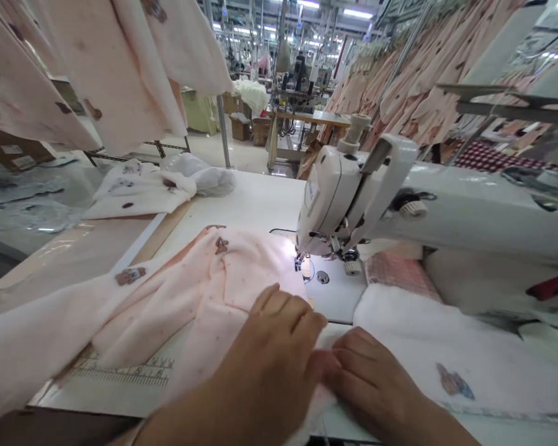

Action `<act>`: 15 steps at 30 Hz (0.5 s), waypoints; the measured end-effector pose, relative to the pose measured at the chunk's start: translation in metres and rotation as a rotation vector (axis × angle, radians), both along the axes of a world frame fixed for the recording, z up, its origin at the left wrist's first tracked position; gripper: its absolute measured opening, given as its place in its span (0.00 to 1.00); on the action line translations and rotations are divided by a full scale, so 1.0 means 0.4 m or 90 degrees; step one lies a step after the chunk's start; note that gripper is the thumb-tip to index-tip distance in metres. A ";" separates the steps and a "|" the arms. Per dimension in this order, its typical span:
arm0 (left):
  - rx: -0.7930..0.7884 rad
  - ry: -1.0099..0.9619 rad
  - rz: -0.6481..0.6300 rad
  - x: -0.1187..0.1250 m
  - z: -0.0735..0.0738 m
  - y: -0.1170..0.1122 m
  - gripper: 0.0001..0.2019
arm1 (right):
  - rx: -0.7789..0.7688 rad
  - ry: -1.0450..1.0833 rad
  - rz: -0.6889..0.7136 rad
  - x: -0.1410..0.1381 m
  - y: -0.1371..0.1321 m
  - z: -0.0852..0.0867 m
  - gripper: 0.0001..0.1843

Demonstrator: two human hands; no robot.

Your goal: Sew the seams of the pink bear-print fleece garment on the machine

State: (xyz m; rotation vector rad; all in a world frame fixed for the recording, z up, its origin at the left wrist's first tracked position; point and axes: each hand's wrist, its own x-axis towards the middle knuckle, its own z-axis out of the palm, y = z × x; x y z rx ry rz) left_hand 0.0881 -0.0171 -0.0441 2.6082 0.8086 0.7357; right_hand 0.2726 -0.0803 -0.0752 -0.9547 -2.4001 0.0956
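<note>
A pale pink fleece fabric piece with small bear prints lies bunched on the sewing table, its right edge close to the presser foot. My left hand is on top of this fabric just in front of the foot, fingers bent and closed on it. Close beside it on the right, my right hand has its fingers curled in, pinching the fabric's near edge. The fingertips of both hands are partly hidden. The white sewing machine head stands over the work with its lamp lit.
White fleece with a bear print lies right of my hands. A printed ruler marks the table's front left. Folded fabric sits at the back left. Pink pieces hang at upper left, and more garments hang at right.
</note>
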 end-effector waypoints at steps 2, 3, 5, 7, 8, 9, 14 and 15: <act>0.037 -0.011 0.014 0.000 -0.023 -0.058 0.19 | 0.002 0.017 -0.015 0.001 -0.005 -0.009 0.07; 0.065 0.012 0.015 0.000 -0.041 -0.077 0.22 | 0.003 0.018 -0.020 0.001 -0.007 -0.010 0.08; 0.100 0.093 0.000 -0.003 -0.075 -0.096 0.22 | -0.003 0.001 -0.024 0.000 -0.012 -0.005 0.08; 0.115 0.157 -0.030 -0.011 -0.098 -0.098 0.16 | -0.026 -0.039 -0.019 -0.001 -0.021 0.009 0.08; 0.131 0.168 -0.044 -0.016 -0.104 -0.096 0.14 | -0.035 -0.061 -0.014 -0.002 -0.028 0.016 0.09; 0.158 0.161 -0.053 -0.022 -0.108 -0.094 0.12 | -0.029 -0.078 -0.012 -0.003 -0.036 0.023 0.09; 0.287 0.041 -0.039 -0.032 -0.121 -0.090 0.09 | 0.028 -0.109 -0.045 -0.004 -0.075 0.018 0.07; 0.304 0.018 -0.035 -0.030 -0.127 -0.086 0.08 | 0.031 -0.111 -0.056 -0.002 -0.076 0.010 0.08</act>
